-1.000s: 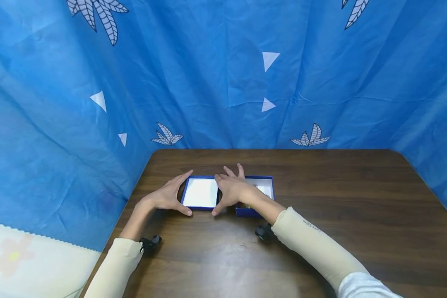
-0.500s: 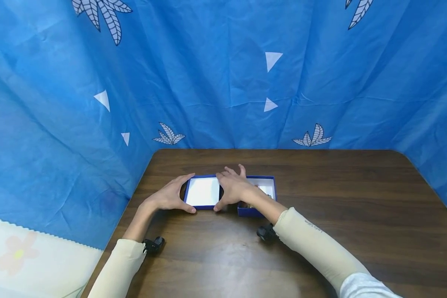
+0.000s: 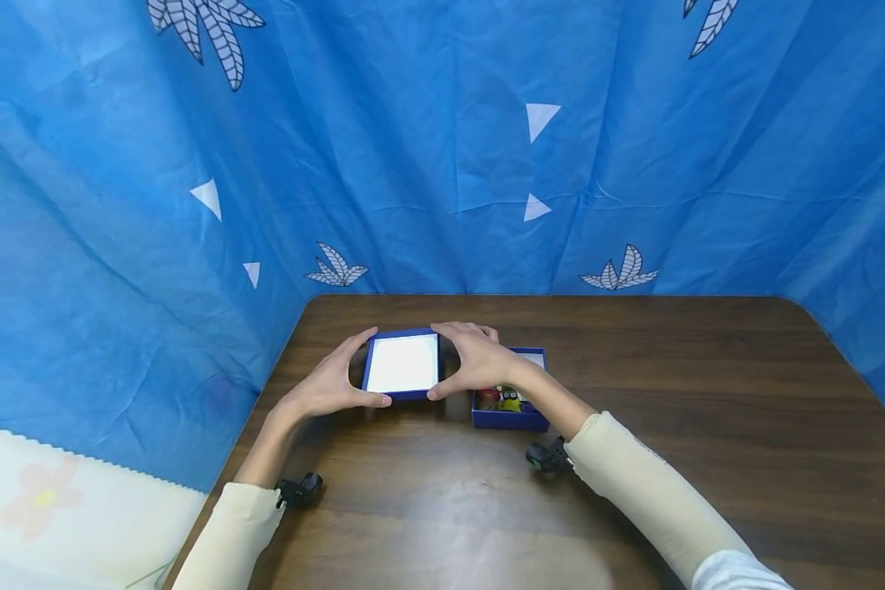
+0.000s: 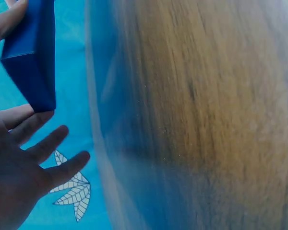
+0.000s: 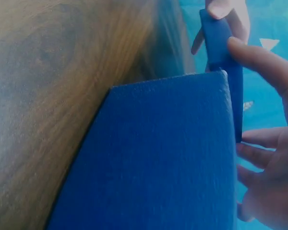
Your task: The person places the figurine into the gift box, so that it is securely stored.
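Note:
Between both hands, a shallow blue box lid [image 3: 404, 363] with a white inside is held above the table, inside facing up. At its left corners, my left hand [image 3: 330, 383] pinches it between the thumb in front and the fingers behind. The right hand [image 3: 478, 360] grips the right side in the same way. In the left wrist view the lid [image 4: 41, 57] shows its blue outer wall. Just right of it stands a blue open box [image 3: 510, 420], partly covered by my right hand and forearm. Inside are a yellow toy with round eyes [image 3: 510, 399] and something red [image 3: 489, 395].
Everything stands on a brown wooden table [image 3: 671, 393]. A blue patterned curtain [image 3: 442, 164] hangs behind its far edge and along the sides. On each wrist sits a small black camera [image 3: 301, 489]. The box wall [image 5: 153, 158] fills much of the right wrist view.
Both hands have closed in on the lid, lifted it off the table and moved it slightly away from me. The box has stayed in place, and more of its toys now show.

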Tool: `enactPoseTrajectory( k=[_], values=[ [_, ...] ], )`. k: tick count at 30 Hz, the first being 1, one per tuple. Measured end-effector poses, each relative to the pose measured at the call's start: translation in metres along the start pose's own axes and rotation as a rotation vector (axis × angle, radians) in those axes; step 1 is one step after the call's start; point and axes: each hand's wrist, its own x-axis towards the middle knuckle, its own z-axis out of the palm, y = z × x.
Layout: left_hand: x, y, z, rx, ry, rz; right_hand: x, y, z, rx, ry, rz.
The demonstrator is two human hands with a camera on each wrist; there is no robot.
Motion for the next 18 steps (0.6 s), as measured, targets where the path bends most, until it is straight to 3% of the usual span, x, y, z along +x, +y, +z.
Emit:
enactPoseTrajectory(
  k=[10, 18],
  values=[
    [-0.006, 0.023, 0.000, -0.073, 0.095, 0.083, -0.024, 0.008, -0.018, 0.115, 0.079, -0.019],
    [-0.007, 0.042, 0.008, -0.067, 0.131, 0.124, -0.047, 0.011, -0.029, 0.116, 0.112, -0.031]
  ],
)
